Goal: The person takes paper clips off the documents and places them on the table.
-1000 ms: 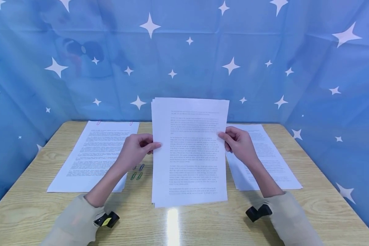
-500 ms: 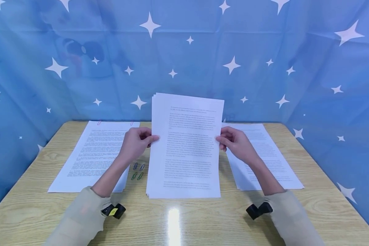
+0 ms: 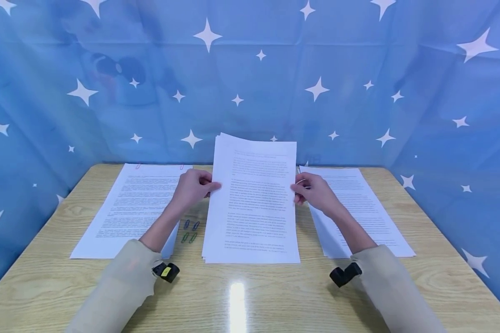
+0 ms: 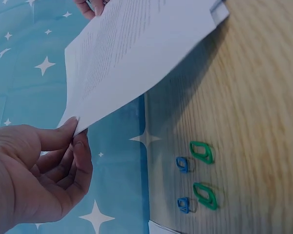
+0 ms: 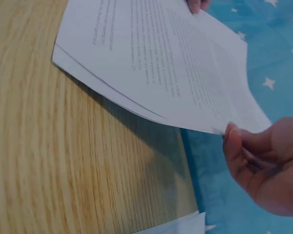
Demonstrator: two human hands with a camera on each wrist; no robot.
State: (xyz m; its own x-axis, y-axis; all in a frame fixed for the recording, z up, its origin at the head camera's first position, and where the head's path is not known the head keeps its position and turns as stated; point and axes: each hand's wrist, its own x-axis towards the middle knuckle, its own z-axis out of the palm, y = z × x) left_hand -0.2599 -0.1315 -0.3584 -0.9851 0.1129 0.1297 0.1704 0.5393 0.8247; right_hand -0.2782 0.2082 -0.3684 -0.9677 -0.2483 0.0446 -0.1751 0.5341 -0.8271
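A: Hands?
B: Both gripping. Left hand pinches the left edge of a stack of printed sheets, thumb in front; right hand pinches the right edge the same way.
A: Stack where?
B: Middle of the view, raised and tilted above the tabletop, slightly fanned at upper left. Can't tell if the bottom edge touches down.
A: Surface?
B: Pale wood grain, rounded far corners, bright glare streak at the near side.
A: What's lying on it?
B: Left printed pages, flat, two pink clips at their top edge. Right printed pages, flat too, partly behind the right forearm. Between the left pages and the stack: two blue paper clips, and nearer the person, two green paper clips.
A: Room?
B: Blue cloth backdrop behind and along both sides, white four-pointed stars, visible creases. Faint darker picture upper left, too blurred to name.
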